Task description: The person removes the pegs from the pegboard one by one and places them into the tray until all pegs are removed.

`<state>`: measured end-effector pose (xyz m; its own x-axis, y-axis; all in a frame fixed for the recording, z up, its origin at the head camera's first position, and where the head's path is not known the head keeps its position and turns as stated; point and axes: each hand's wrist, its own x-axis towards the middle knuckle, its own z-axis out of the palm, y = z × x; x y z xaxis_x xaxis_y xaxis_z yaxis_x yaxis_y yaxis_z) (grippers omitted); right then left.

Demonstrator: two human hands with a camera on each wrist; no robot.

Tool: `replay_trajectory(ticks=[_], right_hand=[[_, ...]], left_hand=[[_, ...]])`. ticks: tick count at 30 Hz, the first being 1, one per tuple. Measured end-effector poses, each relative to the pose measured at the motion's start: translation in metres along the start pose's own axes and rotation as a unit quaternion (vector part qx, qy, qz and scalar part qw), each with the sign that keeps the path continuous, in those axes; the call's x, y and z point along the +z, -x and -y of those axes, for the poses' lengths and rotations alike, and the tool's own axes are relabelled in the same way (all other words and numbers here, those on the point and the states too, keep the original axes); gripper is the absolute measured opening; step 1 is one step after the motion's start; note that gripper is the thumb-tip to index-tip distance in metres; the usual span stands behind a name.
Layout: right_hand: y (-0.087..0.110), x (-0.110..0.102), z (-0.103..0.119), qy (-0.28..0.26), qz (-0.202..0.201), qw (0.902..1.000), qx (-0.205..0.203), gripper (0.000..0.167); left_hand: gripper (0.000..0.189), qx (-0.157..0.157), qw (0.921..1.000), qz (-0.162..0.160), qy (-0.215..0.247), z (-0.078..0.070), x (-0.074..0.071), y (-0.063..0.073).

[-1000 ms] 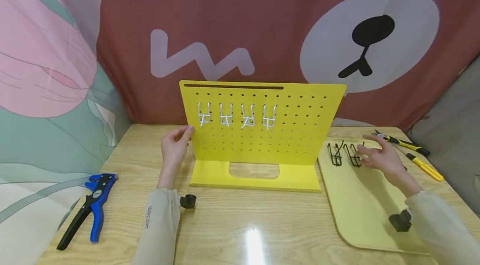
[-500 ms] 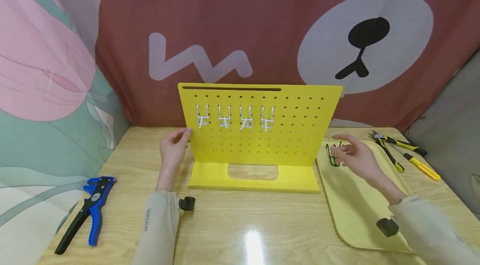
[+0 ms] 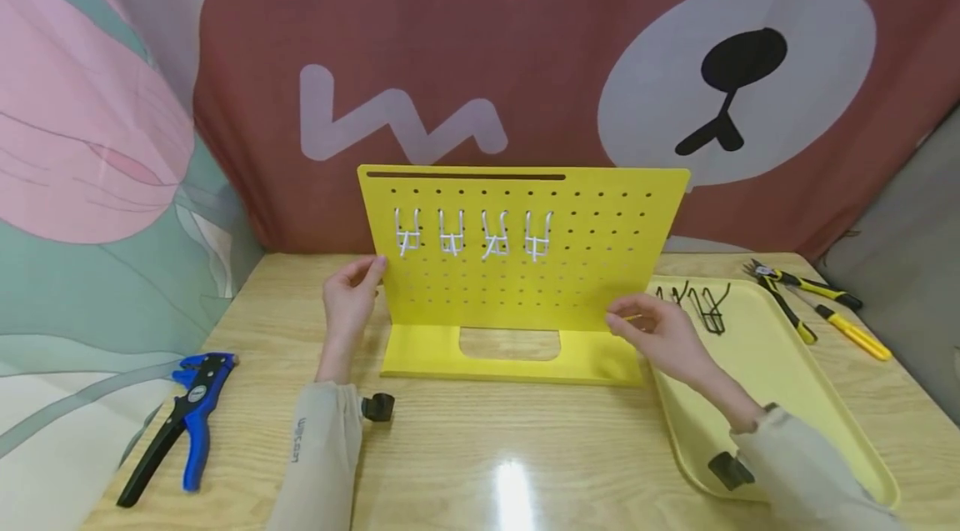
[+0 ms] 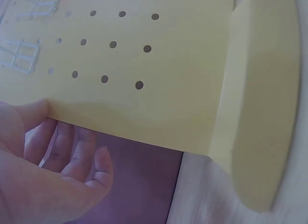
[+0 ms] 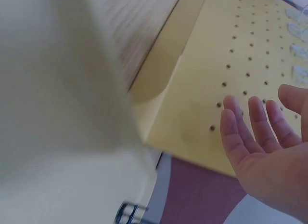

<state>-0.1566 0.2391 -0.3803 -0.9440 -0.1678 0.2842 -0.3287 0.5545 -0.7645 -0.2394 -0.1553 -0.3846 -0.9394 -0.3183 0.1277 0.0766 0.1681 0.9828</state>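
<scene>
A yellow pegboard (image 3: 517, 281) stands upright on its flat foot in the middle of the table. Several white wire hooks (image 3: 452, 235) hang in a row on its upper left half. At its left edge my left hand (image 3: 349, 298) pinches the panel, thumb in front and fingers behind, as the left wrist view (image 4: 53, 171) shows. My right hand (image 3: 663, 339) hovers by the board's lower right, its fingers loosely bent with nothing visible in them; the right wrist view shows the same hand (image 5: 269, 151) before the holes. Black wire hooks (image 3: 708, 313) lie in the tray just behind it.
The pale yellow tray (image 3: 780, 398) lies right of the board. Beyond it are diagonal cutters (image 3: 810, 285) and a yellow-handled tool (image 3: 855, 335). A blue and black wire stripper (image 3: 191, 414) lies at the left. A patterned curtain (image 3: 375, 31) hangs behind the table.
My right hand has moved left from above the black hooks in the tray to the board's lower right. My left hand has stayed on the board's left edge.
</scene>
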Motion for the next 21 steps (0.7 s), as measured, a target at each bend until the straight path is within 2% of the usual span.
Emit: replay_trajectory(ticks=[12,21], right_hand=[[-0.020,0.030,0.028,-0.019,-0.036,0.9992,-0.001,0.020],[-0.036,0.038,0.058,-0.134,-0.050,0.9896,-0.017,0.026]], left_hand=[[0.033,0.003,0.9999,-0.006,-0.010,0.000,0.000,0.001],[0.035,0.003,0.9999,0.000,-0.013,-0.001,-0.001,0.000]])
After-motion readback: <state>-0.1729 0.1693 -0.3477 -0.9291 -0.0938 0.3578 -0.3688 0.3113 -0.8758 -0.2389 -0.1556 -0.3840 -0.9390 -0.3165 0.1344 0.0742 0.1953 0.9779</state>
